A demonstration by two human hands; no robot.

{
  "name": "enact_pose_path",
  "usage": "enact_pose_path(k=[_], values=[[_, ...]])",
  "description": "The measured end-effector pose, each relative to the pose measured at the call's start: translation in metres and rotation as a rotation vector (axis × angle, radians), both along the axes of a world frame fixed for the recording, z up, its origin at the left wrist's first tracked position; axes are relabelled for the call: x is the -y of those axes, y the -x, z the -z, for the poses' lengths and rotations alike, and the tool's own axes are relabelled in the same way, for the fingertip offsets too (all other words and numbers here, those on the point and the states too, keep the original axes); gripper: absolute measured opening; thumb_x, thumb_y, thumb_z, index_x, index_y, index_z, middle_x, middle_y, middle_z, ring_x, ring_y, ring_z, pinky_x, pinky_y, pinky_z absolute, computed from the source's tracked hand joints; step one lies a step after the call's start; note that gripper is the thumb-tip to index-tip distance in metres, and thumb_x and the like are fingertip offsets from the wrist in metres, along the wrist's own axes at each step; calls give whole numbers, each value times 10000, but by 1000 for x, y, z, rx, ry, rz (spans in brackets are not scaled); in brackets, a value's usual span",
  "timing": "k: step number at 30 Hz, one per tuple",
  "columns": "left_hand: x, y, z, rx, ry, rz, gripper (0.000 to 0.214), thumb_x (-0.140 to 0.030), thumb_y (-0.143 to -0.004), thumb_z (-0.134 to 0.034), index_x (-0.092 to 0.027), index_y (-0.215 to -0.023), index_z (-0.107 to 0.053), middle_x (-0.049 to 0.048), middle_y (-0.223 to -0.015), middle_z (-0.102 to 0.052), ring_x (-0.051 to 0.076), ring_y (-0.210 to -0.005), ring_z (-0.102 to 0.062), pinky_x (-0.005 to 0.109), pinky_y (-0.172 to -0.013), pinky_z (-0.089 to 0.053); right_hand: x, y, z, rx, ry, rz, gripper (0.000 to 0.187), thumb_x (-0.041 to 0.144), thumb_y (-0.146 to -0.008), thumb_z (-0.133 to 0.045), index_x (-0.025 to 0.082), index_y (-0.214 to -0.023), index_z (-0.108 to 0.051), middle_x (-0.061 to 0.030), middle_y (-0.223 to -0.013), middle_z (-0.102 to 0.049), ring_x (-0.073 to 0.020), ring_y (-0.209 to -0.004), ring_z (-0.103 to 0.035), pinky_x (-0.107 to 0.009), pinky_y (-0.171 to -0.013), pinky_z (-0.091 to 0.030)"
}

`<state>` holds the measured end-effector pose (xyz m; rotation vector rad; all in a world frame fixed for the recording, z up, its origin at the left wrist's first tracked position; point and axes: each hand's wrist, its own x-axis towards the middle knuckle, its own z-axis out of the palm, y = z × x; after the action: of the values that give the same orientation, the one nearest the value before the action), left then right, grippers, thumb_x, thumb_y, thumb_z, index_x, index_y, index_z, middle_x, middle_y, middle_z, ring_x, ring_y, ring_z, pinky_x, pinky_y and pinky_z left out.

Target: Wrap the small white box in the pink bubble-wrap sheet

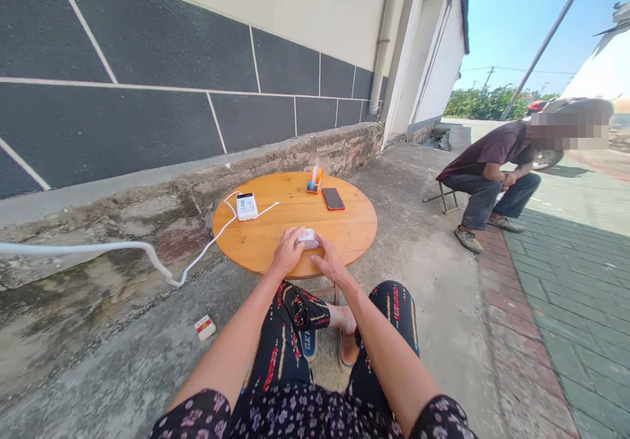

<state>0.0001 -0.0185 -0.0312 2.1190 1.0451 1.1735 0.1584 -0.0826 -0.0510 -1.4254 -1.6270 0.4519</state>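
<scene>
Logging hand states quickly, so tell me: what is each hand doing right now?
Left hand: fingers curled on the small white object on the round table; firm grip cannot be told.
Right hand: open, fingertips touching the same object.

My trousers point(290, 354) are black with red and yellow marks. The round table point(275, 239) is orange-brown wood. On it lie a white box point(308, 237), a red phone point(333, 198) and a white cable point(197, 258). The wall tiles point(147, 111) are dark grey with white lines.

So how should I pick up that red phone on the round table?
The red phone lies flat, clear of the orange box behind it. Probably best to come from above and pinch its two long edges, since it's thin and nothing blocks them. Both hands are on the small white thing.
</scene>
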Motion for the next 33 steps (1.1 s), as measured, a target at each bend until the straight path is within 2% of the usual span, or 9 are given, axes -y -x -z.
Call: enact_pose_path(k=[3, 7, 11, 17, 22, 24, 27, 30, 33], values=[[-4, 1, 3, 32, 26, -6, 641, -205, -771, -583, -224, -1387, -405, 111, -1303, -499, 239, -1140, -542, 413, -999, -441, -5, 1, 2, -9, 8, 24, 754, 212, -712, -588, 161, -1421, -336, -130, -1384, -487, -275, -1239, -484, -476, -1064, -324], [-9, 2, 9, 74, 76, -9, 613, -218, -779, -575, -204, -1372, -420, 123, -1289, -520, 213, -1016, -608, 365, -878, -521, -8, 4, 2, 2, 29, 42, 749, 215, -667, -632, 171, -1381, -411, -132, -1363, -509, -314, -1255, -458, -521, -1073, -284], [-8, 1, 11, 109, 109, -13, 574, -196, -768, -580, -190, -1331, -470, 120, -1246, -561, 221, -1038, -603, 385, -920, -501, -8, 4, 1, -14, 46, 41, 736, 227, -657, -653, 159, -1360, -443, -138, -1341, -530, -326, -1248, -466, -532, -1071, -286], [-5, 2, 6, 163, 181, 17, 670, -173, -737, -609, -177, -1373, -398, 127, -1271, -569, 207, -1017, -635, 364, -897, -523, -19, -2, -4, -96, 63, 52, 765, 242, -690, -645, 176, -1398, -363, -123, -1351, -524, -285, -1238, -495, -473, -1043, -368], [-8, 1, 5, 185, 233, -5, 686, -200, -721, -645, -143, -1364, -411, 142, -1177, -637, 236, -1024, -637, 390, -915, -509, -23, 3, -9, -105, 50, 42, 712, 221, -635, -688, 221, -1316, -483, -84, -1233, -622, -324, -1183, -532, -520, -1049, -335], [-7, 1, 4, 199, 252, -14, 700, -210, -705, -666, -140, -1356, -421, 141, -1155, -649, 244, -1017, -639, 399, -917, -504, -23, 4, -9, -124, 40, 29, 703, 224, -633, -690, 226, -1308, -495, -80, -1249, -612, -323, -1192, -525, -513, -1055, -331], [-4, 4, 2, 240, 284, 2, 744, -190, -685, -678, -131, -1370, -395, 145, -1177, -636, 235, -1024, -636, 381, -906, -512, -25, 2, -4, -177, 25, 13, 755, 239, -649, -681, 173, -1359, -432, -119, -1321, -554, -304, -1224, -504, -482, -1056, -351], [-1, 9, 0, 302, 323, 23, 723, -188, -720, -644, -114, -1381, -364, 157, -1224, -608, 217, -1059, -625, 355, -909, -512, -27, 0, 2, -235, 5, 10, 767, 252, -693, -646, 129, -1396, -363, -156, -1339, -529, -271, -1207, -527, -448, -1029, -398], [-2, 13, -1, 353, 370, 27, 576, -271, -804, -579, -98, -1333, -429, 165, -1201, -623, 218, -1057, -630, 361, -906, -514, -27, -1, 6, -263, -23, 5, 679, 245, -718, -622, 154, -1360, -421, -132, -1303, -564, -245, -1186, -545, -427, -1015, -419]])
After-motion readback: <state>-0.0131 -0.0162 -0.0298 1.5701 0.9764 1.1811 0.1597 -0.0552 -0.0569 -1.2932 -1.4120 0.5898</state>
